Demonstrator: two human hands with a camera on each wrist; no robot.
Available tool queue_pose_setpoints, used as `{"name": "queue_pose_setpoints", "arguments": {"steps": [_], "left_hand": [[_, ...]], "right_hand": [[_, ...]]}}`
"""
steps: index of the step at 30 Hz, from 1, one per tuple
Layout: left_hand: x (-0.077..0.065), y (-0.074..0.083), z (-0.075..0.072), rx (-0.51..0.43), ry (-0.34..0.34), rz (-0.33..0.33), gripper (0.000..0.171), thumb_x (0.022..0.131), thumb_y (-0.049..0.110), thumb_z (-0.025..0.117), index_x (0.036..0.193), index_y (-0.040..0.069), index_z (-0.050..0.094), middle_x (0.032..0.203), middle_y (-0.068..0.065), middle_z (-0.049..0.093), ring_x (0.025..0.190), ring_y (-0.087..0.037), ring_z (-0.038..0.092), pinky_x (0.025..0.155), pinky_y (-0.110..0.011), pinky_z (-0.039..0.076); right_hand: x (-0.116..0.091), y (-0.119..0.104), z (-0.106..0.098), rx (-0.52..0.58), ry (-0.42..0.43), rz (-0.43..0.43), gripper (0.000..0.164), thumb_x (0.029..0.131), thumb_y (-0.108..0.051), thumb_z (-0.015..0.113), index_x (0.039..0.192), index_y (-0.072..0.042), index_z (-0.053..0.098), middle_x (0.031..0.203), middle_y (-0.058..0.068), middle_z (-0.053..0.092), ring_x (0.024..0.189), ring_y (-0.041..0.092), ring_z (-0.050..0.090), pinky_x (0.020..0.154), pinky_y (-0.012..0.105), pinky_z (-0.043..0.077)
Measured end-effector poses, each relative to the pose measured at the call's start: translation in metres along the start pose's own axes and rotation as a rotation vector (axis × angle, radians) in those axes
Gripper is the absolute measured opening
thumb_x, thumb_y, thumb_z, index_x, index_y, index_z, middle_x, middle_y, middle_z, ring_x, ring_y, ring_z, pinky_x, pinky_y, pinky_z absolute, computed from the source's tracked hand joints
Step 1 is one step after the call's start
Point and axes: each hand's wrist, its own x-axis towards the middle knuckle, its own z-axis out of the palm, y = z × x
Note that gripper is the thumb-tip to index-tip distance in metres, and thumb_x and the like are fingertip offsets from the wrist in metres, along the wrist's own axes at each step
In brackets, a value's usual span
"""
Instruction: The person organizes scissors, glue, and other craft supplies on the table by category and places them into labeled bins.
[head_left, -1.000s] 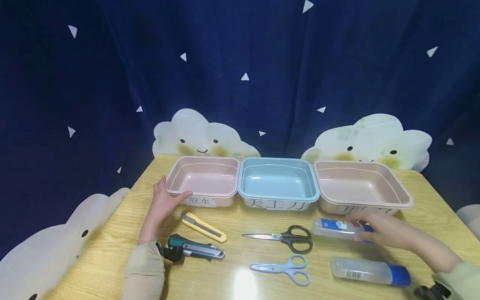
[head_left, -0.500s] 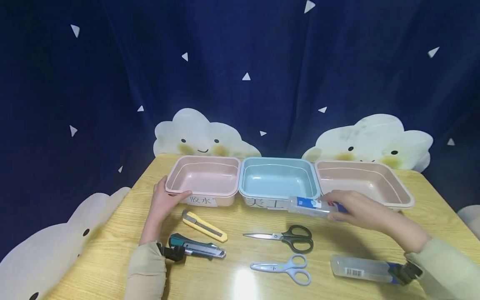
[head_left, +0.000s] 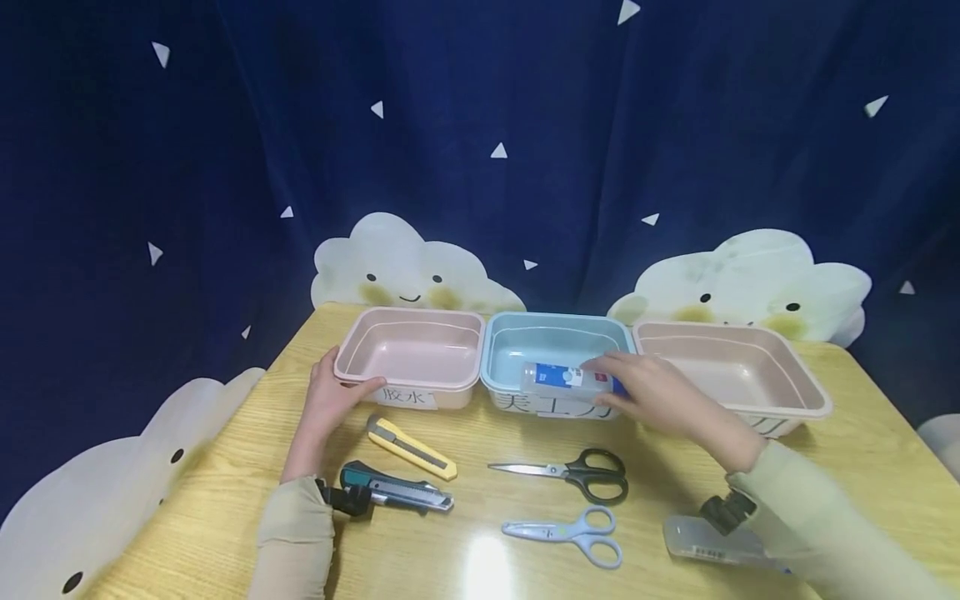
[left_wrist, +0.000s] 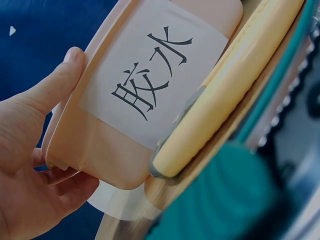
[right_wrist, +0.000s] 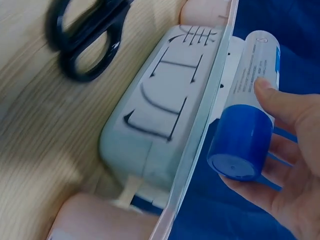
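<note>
In the head view my right hand (head_left: 660, 392) holds a clear glue bottle (head_left: 562, 377) with a blue label, over the front rim of the blue bin (head_left: 558, 335). The right wrist view shows its blue cap (right_wrist: 240, 142), with thumb and fingers around the bottle near the cap. My left hand (head_left: 330, 396) grips the near left corner of the left pink bin (head_left: 408, 386). Its thumb lies on the rim and its fingers bend around the side, beside the paper label (left_wrist: 155, 65) in the left wrist view.
A yellow utility knife (head_left: 412, 447) and a green-and-grey one (head_left: 405, 492) lie near my left forearm. Black scissors (head_left: 596, 477) and light blue scissors (head_left: 573, 533) lie mid-table. A second glue bottle (head_left: 701, 540) is partly under my right sleeve. A third, pinkish bin (head_left: 738, 367) stands right.
My right hand has carried the glue bottle up and left, from the table before the right bin to over the blue bin's front rim. My left hand has stayed on the pink bin.
</note>
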Motion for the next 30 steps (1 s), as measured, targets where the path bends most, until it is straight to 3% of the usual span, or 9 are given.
{"name": "queue_pose_setpoints", "arguments": {"steps": [12, 19, 30], "left_hand": [[0.002, 0.001, 0.001, -0.026, -0.002, -0.002, 0.107, 0.066, 0.04, 0.079, 0.143, 0.006, 0.014, 0.138, -0.021, 0.025, 0.122, -0.034, 0.034, 0.105, -0.05, 0.03], [0.001, 0.001, 0.001, -0.034, -0.001, 0.0, 0.107, 0.066, 0.039, 0.08, 0.143, 0.006, 0.014, 0.138, -0.02, 0.024, 0.122, -0.035, 0.034, 0.105, -0.05, 0.031], [-0.001, 0.001, 0.002, -0.041, 0.008, 0.0, 0.104, 0.066, 0.037, 0.08, 0.141, 0.003, 0.016, 0.137, -0.021, 0.027, 0.121, -0.035, 0.035, 0.104, -0.049, 0.032]], "right_hand": [[0.05, -0.021, 0.018, -0.018, 0.038, 0.015, 0.041, 0.079, -0.032, 0.069, 0.113, -0.009, 0.061, 0.107, 0.008, 0.064, 0.095, 0.025, 0.061, 0.081, 0.043, 0.05], [0.075, -0.033, 0.026, 0.004, 0.003, 0.033, 0.042, 0.081, -0.034, 0.067, 0.116, -0.011, 0.061, 0.109, 0.006, 0.064, 0.096, 0.021, 0.06, 0.087, 0.039, 0.05], [0.107, -0.056, 0.042, 0.035, 0.005, 0.034, 0.041, 0.081, -0.033, 0.068, 0.116, -0.013, 0.062, 0.111, 0.004, 0.064, 0.1, 0.02, 0.06, 0.083, 0.038, 0.051]]}}
